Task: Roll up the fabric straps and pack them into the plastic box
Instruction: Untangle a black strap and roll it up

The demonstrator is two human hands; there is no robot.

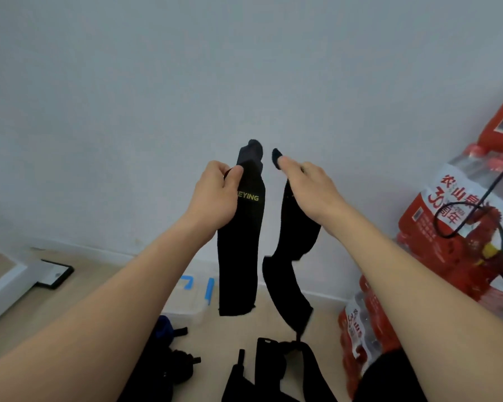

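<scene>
A person is holding two black fabric straps up before a white wall (244, 68). The left hand (215, 192) is pinching the lettered strap (241, 256) near its top, grip clenched on the fabric, the length hanging straight. The right hand (311, 190) is grasping the second strap (291, 236), whose twisted tail is hanging down to more straps (273, 361) lying on the near floor (99, 271). The clear plastic box (183, 306) is sitting on the floor beyond the left forearm. Bottled-water packs (459, 216) are standing at right.
</scene>
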